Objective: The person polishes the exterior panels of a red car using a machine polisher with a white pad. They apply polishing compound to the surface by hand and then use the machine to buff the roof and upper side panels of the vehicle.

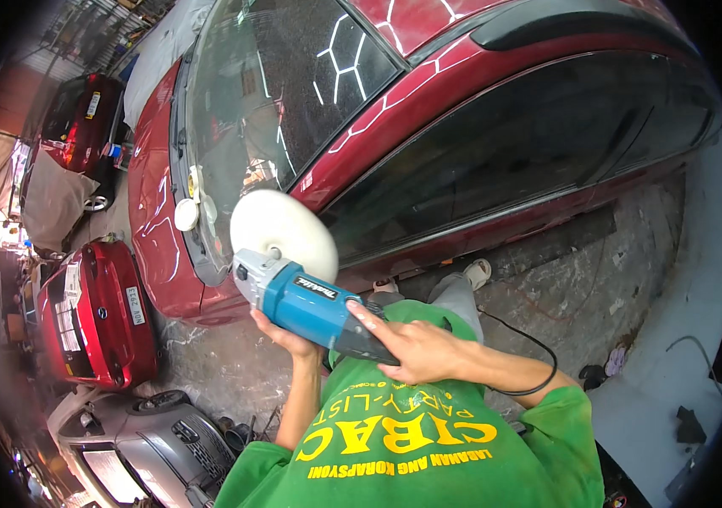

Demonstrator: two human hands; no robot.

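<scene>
Both my hands hold a teal Makita angle polisher [310, 305] with a grey metal head. My left hand [288, 335] cups the front of its body from below. Around the black rear handle is my right hand [427, 350], one digit lying near the top of the grip. A round white polishing pad [284, 232] is mounted on the head, in front of a dark red car [386, 133]. Whether the pad touches the car, I cannot tell. Behind it stretch the windshield [227, 114] and the dark side windows [513, 127]. A black power cord [551, 355] loops past my right forearm.
A round white container or lid [187, 214] rests at the windshield's base. Leftward stand a bright red car [103, 317], a silver car [164, 438] and a partly covered dark red car [75, 133]. Slippers [615, 360] lie on the concrete floor [640, 267] at right.
</scene>
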